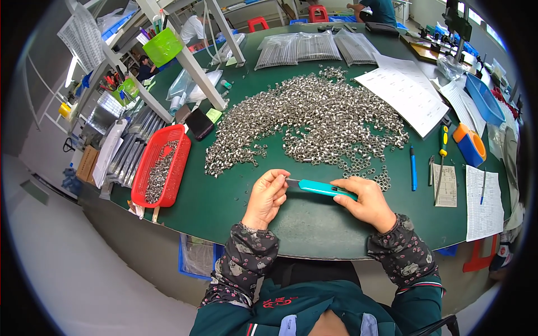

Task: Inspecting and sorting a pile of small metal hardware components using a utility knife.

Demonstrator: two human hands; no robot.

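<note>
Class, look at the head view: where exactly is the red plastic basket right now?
The red plastic basket sits on the green table at the person's left, beyond the left hand, just left of the pile of small metal rings.

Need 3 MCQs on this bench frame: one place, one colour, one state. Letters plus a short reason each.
1. Where is the red basket relative to the pile of small metal parts?
A. To the person's left of it
B. To the person's right of it
C. On top of it

2. What colour is the utility knife in the hands?
A. Orange
B. Teal
C. Black

3. How is the knife held?
A. Lying untouched on the mat
B. In the right hand only
C. Between both hands

Answers:
1 A: the basket sits at the green table's left edge.
2 B: its body is teal.
3 C: the left hand pinches the blade end and the right hand grips the handle.
</note>
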